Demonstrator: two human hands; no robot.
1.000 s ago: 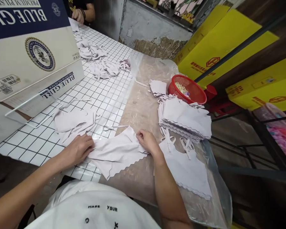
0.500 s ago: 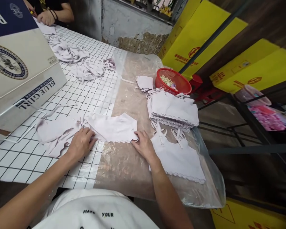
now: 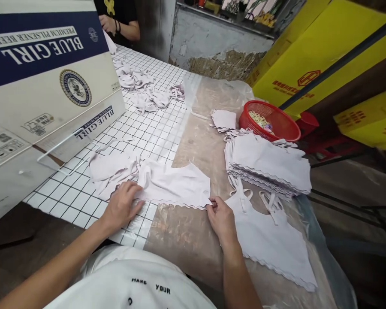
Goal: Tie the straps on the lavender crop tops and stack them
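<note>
A white garment piece with a scalloped hem (image 3: 176, 186) lies flat across the grid-pattern table top (image 3: 154, 128) and the plastic sheet. My left hand (image 3: 122, 206) presses on its left end, fingers curled over the cloth. My right hand (image 3: 220, 214) pinches its lower right corner. Just right of that hand lies a white strappy top (image 3: 270, 236), spread flat. Behind it sits a neat stack of the same scalloped pieces (image 3: 266, 165). Loose white pieces (image 3: 111, 169) lie left of the garment.
A large Blue Girl cardboard box (image 3: 45, 81) stands at the left. A red basket (image 3: 270, 124) sits behind the stack, with yellow boxes (image 3: 312, 56) beyond. More white scraps (image 3: 144, 90) lie further up the table, where another person's hand (image 3: 107, 21) works.
The garment piece has been spread flat and smoothed. My right hand went from its top edge down to its lower right corner. My left hand stays on its left end.
</note>
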